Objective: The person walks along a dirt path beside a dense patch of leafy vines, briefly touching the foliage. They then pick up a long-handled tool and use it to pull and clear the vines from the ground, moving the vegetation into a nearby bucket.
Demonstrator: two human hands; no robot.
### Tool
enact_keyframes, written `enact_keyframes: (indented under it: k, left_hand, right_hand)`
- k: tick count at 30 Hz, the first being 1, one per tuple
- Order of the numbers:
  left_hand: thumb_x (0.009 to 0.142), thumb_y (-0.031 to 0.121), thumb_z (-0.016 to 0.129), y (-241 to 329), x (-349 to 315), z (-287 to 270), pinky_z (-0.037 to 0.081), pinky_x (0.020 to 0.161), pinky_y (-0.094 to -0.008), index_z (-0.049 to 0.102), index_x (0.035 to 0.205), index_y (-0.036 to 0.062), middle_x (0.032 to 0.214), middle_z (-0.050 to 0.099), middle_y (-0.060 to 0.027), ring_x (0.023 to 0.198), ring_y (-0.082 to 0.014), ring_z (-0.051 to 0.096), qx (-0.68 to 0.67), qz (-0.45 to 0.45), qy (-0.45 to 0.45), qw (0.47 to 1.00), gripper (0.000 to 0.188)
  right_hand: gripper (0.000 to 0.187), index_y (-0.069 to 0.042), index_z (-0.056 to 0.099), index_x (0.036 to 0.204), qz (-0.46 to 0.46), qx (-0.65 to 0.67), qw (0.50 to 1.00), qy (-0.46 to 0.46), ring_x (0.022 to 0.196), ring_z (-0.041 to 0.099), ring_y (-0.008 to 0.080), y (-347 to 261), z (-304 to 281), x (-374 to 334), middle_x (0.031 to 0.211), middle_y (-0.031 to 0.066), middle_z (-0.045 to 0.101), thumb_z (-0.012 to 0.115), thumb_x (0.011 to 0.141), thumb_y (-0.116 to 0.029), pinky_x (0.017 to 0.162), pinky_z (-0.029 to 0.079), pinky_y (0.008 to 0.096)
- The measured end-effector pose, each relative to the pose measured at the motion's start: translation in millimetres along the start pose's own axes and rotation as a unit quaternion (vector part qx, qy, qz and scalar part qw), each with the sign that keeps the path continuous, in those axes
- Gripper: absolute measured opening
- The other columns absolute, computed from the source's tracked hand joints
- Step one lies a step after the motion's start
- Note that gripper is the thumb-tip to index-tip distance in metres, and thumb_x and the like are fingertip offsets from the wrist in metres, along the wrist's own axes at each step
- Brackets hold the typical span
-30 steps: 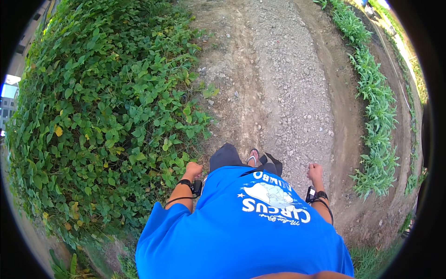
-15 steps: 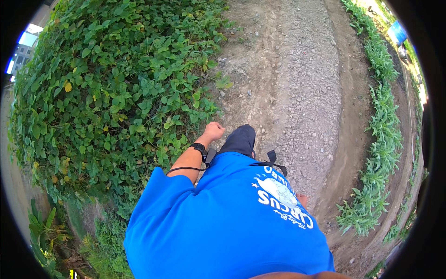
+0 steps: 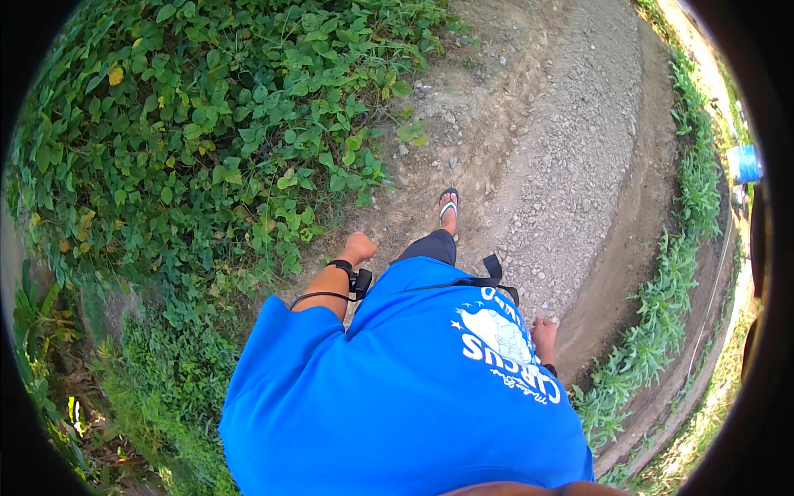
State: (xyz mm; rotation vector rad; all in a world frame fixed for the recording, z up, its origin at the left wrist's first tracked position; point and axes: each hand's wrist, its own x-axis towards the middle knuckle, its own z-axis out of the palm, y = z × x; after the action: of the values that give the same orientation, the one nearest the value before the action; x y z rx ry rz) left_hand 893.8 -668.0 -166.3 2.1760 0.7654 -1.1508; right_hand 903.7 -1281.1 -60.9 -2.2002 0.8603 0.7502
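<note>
My left hand (image 3: 358,247) hangs beside my left thigh with its fingers curled in, and nothing shows in it. A black band with a small dark device (image 3: 359,282) is strapped at that wrist, and a black cord runs along the forearm. Past the right side of my blue shirt (image 3: 397,388) my right hand (image 3: 543,335) shows in part, its fingers also curled and nothing visible in them. Neither hand touches the plants. My foot in a flip-flop sandal (image 3: 448,205) is on the dirt ahead.
Dense leafy vines (image 3: 223,132) cover the ground on the left, close to my left hand. A gravel path (image 3: 571,174) stretches ahead. Along its right side grows a row of green plants (image 3: 653,347), with a blue container (image 3: 744,164) beyond.
Both arms have swung: my left hand is lower and farther left, and more of my right hand shows. A sandaled foot has come into view in front. The path has shifted rightward.
</note>
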Motion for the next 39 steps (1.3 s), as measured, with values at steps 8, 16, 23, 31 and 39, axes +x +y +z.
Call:
enact_keyframes:
  k: [8, 16, 23, 31, 39]
  left_hand:
    - [0.088, 0.038, 0.057, 129, 32, -57, 0.049, 0.101, -0.0408, 0.076, 0.089, -0.0026, 0.107, 0.072, -0.0228, 0.11, -0.036, 0.066, -0.082, 0.044, 0.086, 0.992, 0.045]
    - [0.089, 0.039, 0.061, 216, 72, -136, 0.047, 0.105, -0.0431, 0.075, 0.107, 0.0027, 0.123, 0.066, -0.0213, 0.121, -0.0353, 0.059, -0.043, 0.056, 0.119, 0.99, 0.043]
    - [0.087, 0.04, 0.065, 248, 96, -153, 0.05, 0.102, -0.0425, 0.076, 0.103, 0.0027, 0.122, 0.068, -0.0212, 0.116, -0.0356, 0.063, -0.116, -0.006, 0.101, 0.988, 0.042]
    - [0.085, 0.033, 0.059, 298, 144, -182, 0.052, 0.098, -0.0421, 0.072, 0.104, -0.0075, 0.106, 0.071, -0.0257, 0.106, -0.0364, 0.068, -0.114, -0.1, 0.037, 0.988, 0.047]
    - [0.083, 0.036, 0.062, 486, 240, -326, 0.054, 0.093, -0.0443, 0.077, 0.091, 0.0005, 0.107, 0.071, -0.0241, 0.104, -0.0384, 0.067, -0.154, 0.02, 0.199, 0.968, 0.039]
  right_hand:
    - [0.034, 0.005, 0.065, 0.091, -0.043, -0.037, 0.998, -0.037, 0.045, 0.061, 0.0204, -160, -67, 145, 0.061, 0.0142, 0.064, 0.054, 0.101, -0.026, 0.041, 0.048, 0.0332]
    - [0.034, 0.002, 0.065, 0.092, -0.15, 0.015, 0.988, -0.045, 0.044, 0.057, 0.0155, -282, -93, 238, 0.061, 0.0086, 0.062, 0.055, 0.101, -0.029, 0.04, 0.044, 0.0296]
    - [0.032, 0.003, 0.068, 0.088, -0.107, -0.117, 0.982, -0.106, 0.051, 0.066, 0.0228, -287, -90, 248, 0.064, 0.0145, 0.067, 0.059, 0.097, -0.026, 0.046, 0.052, 0.0371]
    - [0.036, 0.005, 0.064, 0.077, -0.128, -0.154, 0.973, -0.111, 0.045, 0.064, 0.0246, -399, -134, 376, 0.059, 0.0161, 0.065, 0.055, 0.098, -0.022, 0.042, 0.051, 0.0367]
    - [0.032, 0.003, 0.065, 0.088, -0.229, -0.004, 0.971, -0.064, 0.044, 0.059, 0.0183, -594, -193, 546, 0.06, 0.0106, 0.062, 0.056, 0.1, -0.025, 0.04, 0.048, 0.0321]
